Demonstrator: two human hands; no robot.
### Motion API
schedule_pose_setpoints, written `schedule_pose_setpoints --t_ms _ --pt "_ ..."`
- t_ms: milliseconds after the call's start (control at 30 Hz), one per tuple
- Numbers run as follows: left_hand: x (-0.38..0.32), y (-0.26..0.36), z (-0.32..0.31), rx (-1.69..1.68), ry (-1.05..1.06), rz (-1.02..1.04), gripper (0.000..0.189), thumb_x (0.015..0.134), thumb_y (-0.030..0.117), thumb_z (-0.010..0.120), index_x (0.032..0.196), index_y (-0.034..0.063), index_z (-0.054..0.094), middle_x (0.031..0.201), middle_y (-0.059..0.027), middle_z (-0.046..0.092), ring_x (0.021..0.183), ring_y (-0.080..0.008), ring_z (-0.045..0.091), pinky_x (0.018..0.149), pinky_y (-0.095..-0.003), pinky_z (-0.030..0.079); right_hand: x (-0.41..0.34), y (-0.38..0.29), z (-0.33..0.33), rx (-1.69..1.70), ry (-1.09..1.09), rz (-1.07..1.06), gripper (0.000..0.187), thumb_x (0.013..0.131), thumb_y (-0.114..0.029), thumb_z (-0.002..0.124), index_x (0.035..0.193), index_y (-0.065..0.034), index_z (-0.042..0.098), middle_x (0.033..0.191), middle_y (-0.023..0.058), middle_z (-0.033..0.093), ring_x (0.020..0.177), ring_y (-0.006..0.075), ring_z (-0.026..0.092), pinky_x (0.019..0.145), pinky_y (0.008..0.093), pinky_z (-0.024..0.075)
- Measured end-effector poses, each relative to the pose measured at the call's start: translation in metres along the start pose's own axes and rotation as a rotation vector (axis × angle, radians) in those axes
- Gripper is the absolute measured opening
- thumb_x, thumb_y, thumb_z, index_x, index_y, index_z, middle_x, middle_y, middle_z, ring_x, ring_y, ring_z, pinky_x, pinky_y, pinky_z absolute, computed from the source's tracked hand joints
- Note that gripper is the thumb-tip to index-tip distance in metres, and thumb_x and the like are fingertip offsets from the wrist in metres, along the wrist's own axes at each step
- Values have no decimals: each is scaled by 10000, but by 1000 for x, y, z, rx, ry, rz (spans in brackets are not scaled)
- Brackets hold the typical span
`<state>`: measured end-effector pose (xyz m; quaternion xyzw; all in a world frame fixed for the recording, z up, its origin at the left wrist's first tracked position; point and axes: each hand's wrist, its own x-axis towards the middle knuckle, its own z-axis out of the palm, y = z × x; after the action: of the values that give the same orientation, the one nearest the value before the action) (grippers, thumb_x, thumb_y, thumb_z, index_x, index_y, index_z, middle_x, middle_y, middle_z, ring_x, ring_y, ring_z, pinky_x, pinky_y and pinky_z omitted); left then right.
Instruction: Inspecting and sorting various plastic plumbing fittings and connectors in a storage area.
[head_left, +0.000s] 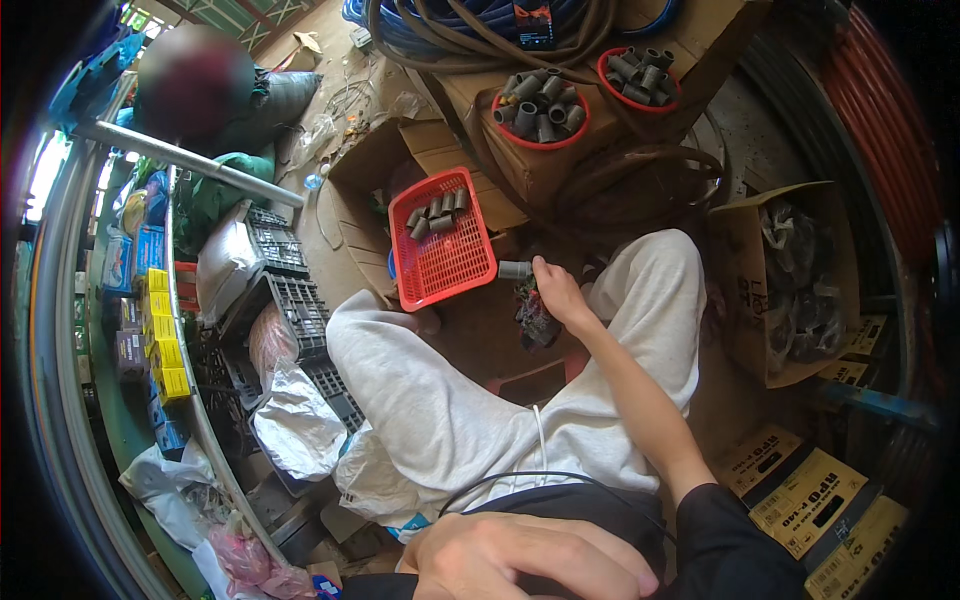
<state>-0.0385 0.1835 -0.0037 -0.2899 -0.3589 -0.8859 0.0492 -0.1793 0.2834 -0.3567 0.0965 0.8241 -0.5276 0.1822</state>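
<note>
My right hand (561, 294) is between my knees, with its fingers around one end of a grey plastic pipe coupling (514, 270). A dark, fuzzy, multicoloured cloth (535, 321) shows under that hand; whether it is gripped too is unclear. Just left of the coupling, a red plastic basket (442, 271) sits tilted, with several grey couplings (442, 222) at its far end. Close to the camera, my left hand (517, 551) lies across my waist, its back towards me. Its fingers are bent and their undersides are hidden.
Two round red baskets (541, 145) (643, 107) of grey fittings stand on a cardboard box (517, 169), near coiled hose (465, 30). An open carton (814, 300) of bagged parts is at right. Black plastic crates (300, 311) and a metal rail (202, 168) flank my left. Beyond sits another person (195, 90).
</note>
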Motion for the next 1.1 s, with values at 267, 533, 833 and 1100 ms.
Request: schedule_pose_setpoints --t_ms 267,533,833,1100 --pt "-6 -9 -19 61 -91 76 42 989 68 553 1012 86 523 866 -162 682 823 -338 607 797 -486 533 3 6 -1 -57 37 -73 607 1062 -465 325 1044 11 700 1054 317 680 1084 530 600 951 568 458" --pt "-45 -86 -194 844 157 -456 172 1007 103 612 1156 17 597 929 -73 651 805 -149 622 730 -283 489 -13 -18 -16 142 -97 -348 436 1070 -376 443 1003 3 647 879 282 647 891 492 628 732 502 478" --pt "-106 -142 -295 693 548 -943 357 1083 395 523 1012 66 642 708 12 591 624 -50 509 589 -211 392 -29 -23 -10 31 -248 -488 309 1058 -330 550 1059 -22 568 840 206 665 775 366 693 693 459 510" --pt "-107 -153 -300 760 349 -643 192 965 46 696 1128 -7 610 990 -29 685 870 -94 654 778 -250 523 -16 -15 3 93 -138 -379 350 1088 -361 493 1052 -17 543 749 202 619 744 344 672 665 441 478"
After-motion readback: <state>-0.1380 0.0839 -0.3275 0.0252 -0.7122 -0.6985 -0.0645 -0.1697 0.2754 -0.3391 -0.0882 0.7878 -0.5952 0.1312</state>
